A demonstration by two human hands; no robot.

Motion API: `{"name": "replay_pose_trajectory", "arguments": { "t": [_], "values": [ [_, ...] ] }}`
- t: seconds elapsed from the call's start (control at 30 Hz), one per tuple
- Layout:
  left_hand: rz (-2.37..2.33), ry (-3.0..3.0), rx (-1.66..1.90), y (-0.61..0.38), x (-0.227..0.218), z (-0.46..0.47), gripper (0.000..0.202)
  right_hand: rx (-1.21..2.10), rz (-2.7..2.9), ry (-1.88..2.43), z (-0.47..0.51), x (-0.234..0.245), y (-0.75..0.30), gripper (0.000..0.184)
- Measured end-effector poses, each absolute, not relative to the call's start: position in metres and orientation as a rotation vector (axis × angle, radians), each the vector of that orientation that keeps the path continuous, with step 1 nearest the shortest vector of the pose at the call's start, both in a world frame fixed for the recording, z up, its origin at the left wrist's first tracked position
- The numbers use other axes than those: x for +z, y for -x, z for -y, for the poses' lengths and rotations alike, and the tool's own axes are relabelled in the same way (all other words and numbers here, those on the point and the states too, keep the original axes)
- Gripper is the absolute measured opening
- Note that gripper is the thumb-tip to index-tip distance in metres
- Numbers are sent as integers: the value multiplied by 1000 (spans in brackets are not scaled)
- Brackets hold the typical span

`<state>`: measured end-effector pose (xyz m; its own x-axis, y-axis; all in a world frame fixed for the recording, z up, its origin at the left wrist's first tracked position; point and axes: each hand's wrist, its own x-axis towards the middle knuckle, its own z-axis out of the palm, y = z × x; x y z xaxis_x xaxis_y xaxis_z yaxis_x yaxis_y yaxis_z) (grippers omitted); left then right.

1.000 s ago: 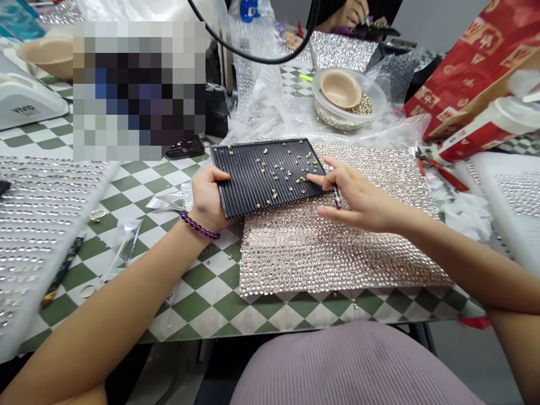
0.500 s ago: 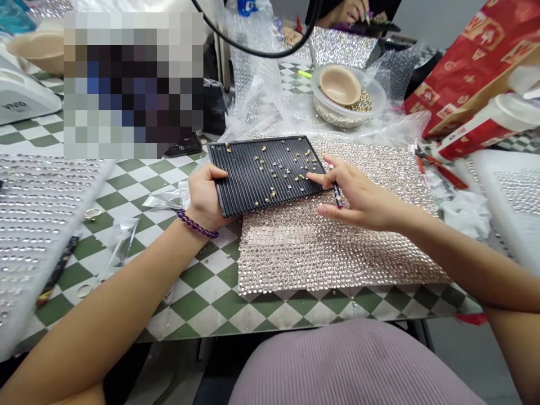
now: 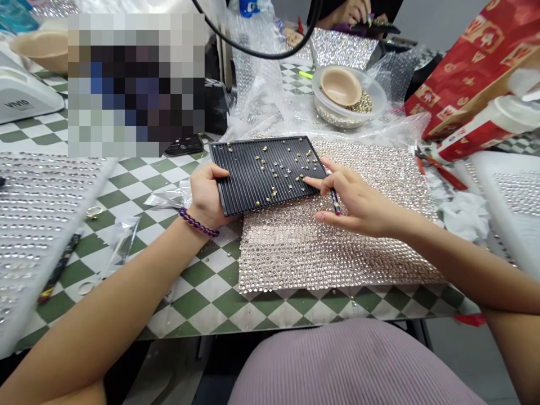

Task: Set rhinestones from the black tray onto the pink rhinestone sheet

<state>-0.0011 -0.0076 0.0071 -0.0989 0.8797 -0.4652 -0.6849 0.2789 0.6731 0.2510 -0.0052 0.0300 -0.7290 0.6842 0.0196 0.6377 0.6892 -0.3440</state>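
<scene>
My left hand, a purple bead bracelet at its wrist, grips the left end of a black ridged tray, thumb on top. Several small gold and clear rhinestones lie scattered over its grooves. At the tray's right end, my right hand holds a short patterned pen-like stick among its curled fingers. Its index fingertip reaches onto the tray beside some stones. Under the tray's right part lies a sheet covered with rows of sparkling rhinestones.
Behind the sheet stands a clear plastic tub with a beige bowl in it. Red-handled pliers, a red-and-white cup and a red paper bag are at right. Another rhinestone sheet lies left. A co-worker's hand shows behind.
My right index fingertip has slid slightly left and toward me on the tray, the stick moving along with the hand. My left hand keeps its hold on the tray.
</scene>
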Motion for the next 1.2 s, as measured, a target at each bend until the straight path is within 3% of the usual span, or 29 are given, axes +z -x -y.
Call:
{"name": "replay_pose_trajectory", "arguments": {
  "t": [1.03,1.2],
  "values": [
    [-1032,-266,1323,0,9,9,34,488,2705,1075,9,34,-252,25],
    [-1050,-248,1329,0,9,8,33,442,2766,1003,6,33,-240,33]
  ]
}}
